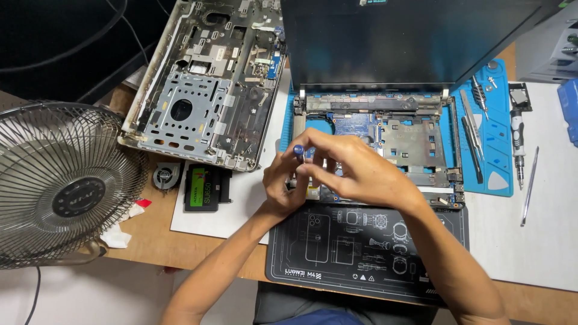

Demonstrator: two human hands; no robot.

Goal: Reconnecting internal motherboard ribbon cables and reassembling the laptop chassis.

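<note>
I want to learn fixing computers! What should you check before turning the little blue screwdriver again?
1. Blue-capped screwdriver gripped: ok, the left hand pinches it upright.
2. Right hand steadying the work: ok, it rests over the opened black laptop base.
3. Tip seated in a screw: cannot tell, the hands hide it.
4. Laptop base lying on the blue silicone mat: ok.
5. Spare metal tools out of the way: ok, they lie on the mat's right side.
6. Removed grey metal laptop frame out of the way: ok, set aside at the left.

Bright overhead light, soft shadows, sharp focus.
</note>
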